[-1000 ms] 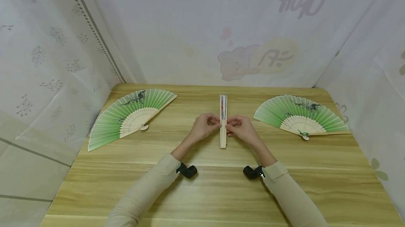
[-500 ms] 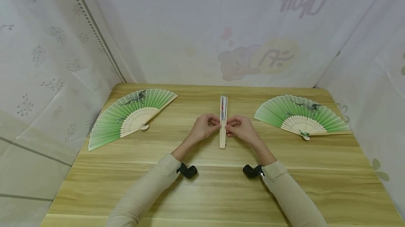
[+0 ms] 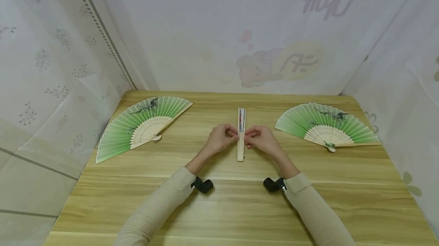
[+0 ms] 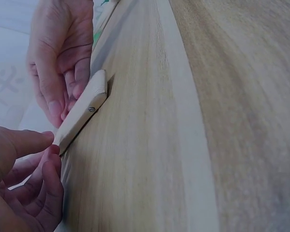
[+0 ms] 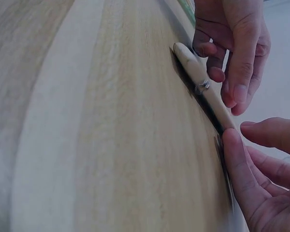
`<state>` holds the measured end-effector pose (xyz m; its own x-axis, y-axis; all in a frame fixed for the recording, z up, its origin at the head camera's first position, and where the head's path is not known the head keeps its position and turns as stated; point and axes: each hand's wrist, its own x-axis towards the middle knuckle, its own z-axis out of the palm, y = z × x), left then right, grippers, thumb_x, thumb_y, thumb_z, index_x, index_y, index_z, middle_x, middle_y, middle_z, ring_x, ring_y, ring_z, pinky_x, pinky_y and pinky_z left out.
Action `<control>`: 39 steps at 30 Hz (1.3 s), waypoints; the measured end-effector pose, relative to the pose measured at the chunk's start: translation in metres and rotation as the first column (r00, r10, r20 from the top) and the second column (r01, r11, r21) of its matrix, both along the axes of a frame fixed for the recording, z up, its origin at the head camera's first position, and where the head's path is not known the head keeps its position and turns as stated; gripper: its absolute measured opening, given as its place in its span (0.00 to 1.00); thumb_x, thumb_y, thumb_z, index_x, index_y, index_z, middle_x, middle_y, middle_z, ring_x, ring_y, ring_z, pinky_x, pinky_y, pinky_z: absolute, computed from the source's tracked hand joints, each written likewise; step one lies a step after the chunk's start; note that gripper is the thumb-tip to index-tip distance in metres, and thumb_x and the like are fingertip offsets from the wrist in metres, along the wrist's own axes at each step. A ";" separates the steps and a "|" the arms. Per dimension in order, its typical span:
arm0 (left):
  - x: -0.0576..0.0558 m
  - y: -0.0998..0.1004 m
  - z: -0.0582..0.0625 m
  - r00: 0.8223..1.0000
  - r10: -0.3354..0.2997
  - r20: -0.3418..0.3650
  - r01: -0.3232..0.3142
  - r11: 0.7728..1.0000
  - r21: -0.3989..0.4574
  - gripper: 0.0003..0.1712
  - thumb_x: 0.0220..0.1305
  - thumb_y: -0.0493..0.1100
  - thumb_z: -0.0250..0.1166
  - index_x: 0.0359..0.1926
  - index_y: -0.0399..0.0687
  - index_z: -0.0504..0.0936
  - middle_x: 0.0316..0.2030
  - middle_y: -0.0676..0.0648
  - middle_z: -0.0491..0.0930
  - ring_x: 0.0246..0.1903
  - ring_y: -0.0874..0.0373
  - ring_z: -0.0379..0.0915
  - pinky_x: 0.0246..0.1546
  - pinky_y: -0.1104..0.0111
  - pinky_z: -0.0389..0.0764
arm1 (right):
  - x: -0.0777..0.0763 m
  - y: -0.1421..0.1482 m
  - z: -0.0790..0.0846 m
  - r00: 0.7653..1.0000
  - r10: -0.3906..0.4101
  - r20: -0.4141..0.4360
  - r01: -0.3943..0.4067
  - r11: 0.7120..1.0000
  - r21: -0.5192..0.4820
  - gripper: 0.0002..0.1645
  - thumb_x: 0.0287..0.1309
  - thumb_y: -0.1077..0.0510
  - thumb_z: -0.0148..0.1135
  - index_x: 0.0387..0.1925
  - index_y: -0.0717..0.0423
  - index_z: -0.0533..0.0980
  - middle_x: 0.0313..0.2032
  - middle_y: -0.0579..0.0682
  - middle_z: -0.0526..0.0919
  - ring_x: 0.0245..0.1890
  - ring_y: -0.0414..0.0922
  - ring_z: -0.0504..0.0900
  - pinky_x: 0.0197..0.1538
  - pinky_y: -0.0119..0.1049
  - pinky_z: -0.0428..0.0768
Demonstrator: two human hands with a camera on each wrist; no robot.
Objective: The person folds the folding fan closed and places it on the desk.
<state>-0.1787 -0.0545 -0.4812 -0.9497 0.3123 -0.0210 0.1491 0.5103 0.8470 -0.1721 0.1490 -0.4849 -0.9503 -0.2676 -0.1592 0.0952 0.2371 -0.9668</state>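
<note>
A folded hand fan (image 3: 241,135) stands lengthwise mid-table in the head view, pale ribs nearer me and a strip of printed cloth at its far end. My left hand (image 3: 221,139) pinches its left side with thumb and fingertips. Opposite, my right hand (image 3: 262,140) pinches the right side at about the same height. Both wrist views show the fan's rivet end low over the wood, with the thumb and index fingertips of the left hand (image 4: 29,174) and the right hand (image 5: 266,169) at its edges.
An open green fan (image 3: 144,127) with a dark branch print lies on the left of the wooden table (image 3: 236,211). Another open green fan (image 3: 327,127), with a green cord at its pivot, lies on the right. A white printed curtain (image 3: 192,47) hangs behind the table.
The folded fan's far end has come down in the head view, and the fan has shifted very slightly left. Both hands keep their hold with hardly any movement.
</note>
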 end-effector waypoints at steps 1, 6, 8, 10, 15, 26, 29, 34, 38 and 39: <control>0.000 0.000 0.000 1.000 0.001 0.000 -0.001 1.000 0.000 0.07 0.64 0.36 0.73 0.42 0.39 0.86 0.32 0.49 0.86 0.32 0.59 0.81 0.33 0.67 0.78 | 0.000 0.000 0.000 1.000 0.002 -0.002 -0.002 1.000 0.004 0.11 0.62 0.74 0.65 0.46 0.76 0.77 0.35 0.63 0.85 0.32 0.49 0.86 0.37 0.40 0.86; 0.001 -0.002 0.000 1.000 -0.009 0.006 0.009 1.000 0.013 0.07 0.64 0.36 0.73 0.41 0.40 0.85 0.32 0.49 0.85 0.31 0.58 0.81 0.31 0.68 0.78 | 0.002 0.003 0.000 1.000 -0.004 -0.002 0.004 1.000 0.006 0.13 0.63 0.73 0.64 0.47 0.77 0.76 0.36 0.64 0.85 0.33 0.50 0.86 0.38 0.40 0.86; 0.001 -0.003 0.000 1.000 -0.014 0.010 0.014 1.000 0.017 0.07 0.64 0.36 0.73 0.41 0.40 0.85 0.32 0.49 0.85 0.31 0.59 0.81 0.31 0.68 0.79 | 0.003 0.005 0.001 1.000 -0.002 -0.001 0.002 1.000 -0.006 0.13 0.63 0.73 0.64 0.48 0.77 0.75 0.37 0.65 0.84 0.33 0.50 0.85 0.38 0.40 0.86; 0.001 -0.004 0.000 1.000 -0.017 0.013 0.017 1.000 0.021 0.07 0.64 0.36 0.73 0.42 0.40 0.85 0.32 0.49 0.85 0.31 0.58 0.81 0.31 0.68 0.79 | 0.003 0.006 0.001 1.000 0.008 -0.003 -0.008 1.000 -0.021 0.14 0.63 0.73 0.64 0.49 0.78 0.75 0.37 0.67 0.84 0.34 0.51 0.85 0.39 0.41 0.86; 0.001 -0.010 0.000 0.999 -0.045 0.006 0.045 0.997 0.066 0.07 0.64 0.34 0.72 0.43 0.37 0.85 0.34 0.45 0.86 0.31 0.55 0.81 0.29 0.68 0.81 | 0.003 0.010 -0.001 0.999 0.039 -0.018 -0.041 0.996 -0.075 0.15 0.64 0.74 0.63 0.50 0.81 0.73 0.38 0.71 0.83 0.35 0.52 0.86 0.40 0.42 0.86; 0.003 -0.038 -0.002 0.996 -0.089 -0.021 0.091 0.983 0.161 0.08 0.68 0.34 0.69 0.45 0.33 0.84 0.37 0.42 0.85 0.34 0.49 0.84 0.32 0.66 0.84 | 0.001 0.014 -0.002 0.999 0.027 -0.026 -0.032 0.980 -0.196 0.16 0.68 0.72 0.61 0.52 0.81 0.73 0.39 0.72 0.82 0.35 0.50 0.86 0.42 0.44 0.86; 0.003 -0.045 0.001 0.996 -0.085 -0.010 0.085 0.981 0.174 0.09 0.68 0.34 0.68 0.46 0.32 0.84 0.38 0.40 0.85 0.33 0.47 0.84 0.32 0.63 0.84 | -0.001 0.014 -0.003 0.999 0.030 -0.020 -0.034 0.975 -0.220 0.16 0.68 0.70 0.62 0.53 0.79 0.74 0.40 0.71 0.83 0.35 0.50 0.86 0.42 0.45 0.86; 0.004 -0.057 0.003 0.997 -0.078 0.010 0.075 0.977 0.200 0.11 0.68 0.34 0.68 0.48 0.31 0.83 0.40 0.39 0.84 0.33 0.45 0.84 0.31 0.60 0.84 | -0.002 0.013 -0.004 0.999 0.040 -0.017 -0.043 0.957 -0.285 0.18 0.67 0.71 0.63 0.54 0.79 0.73 0.42 0.71 0.82 0.36 0.51 0.86 0.43 0.46 0.85; 0.007 -0.068 0.002 0.998 -0.068 0.004 0.066 0.972 0.224 0.12 0.68 0.34 0.68 0.48 0.29 0.82 0.41 0.35 0.84 0.32 0.39 0.83 0.30 0.53 0.84 | -0.003 0.009 -0.004 0.999 0.041 -0.015 -0.044 0.946 -0.322 0.19 0.67 0.71 0.62 0.55 0.80 0.72 0.41 0.70 0.82 0.36 0.50 0.86 0.44 0.46 0.85; 0.007 -0.071 0.002 0.998 -0.067 -0.001 0.065 0.971 0.232 0.12 0.68 0.33 0.68 0.48 0.28 0.81 0.41 0.33 0.83 0.32 0.37 0.83 0.30 0.50 0.83 | -0.004 0.008 -0.004 0.999 0.040 -0.015 -0.042 0.944 -0.326 0.18 0.67 0.71 0.62 0.55 0.80 0.73 0.41 0.69 0.82 0.36 0.49 0.87 0.44 0.47 0.85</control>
<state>-0.1717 -0.1254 -0.4793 -0.9269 0.3715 0.0528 0.1696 0.2891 0.9422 -0.1757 0.1570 -0.4892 -0.9383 -0.3424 -0.0488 0.0837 -0.0879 -0.9926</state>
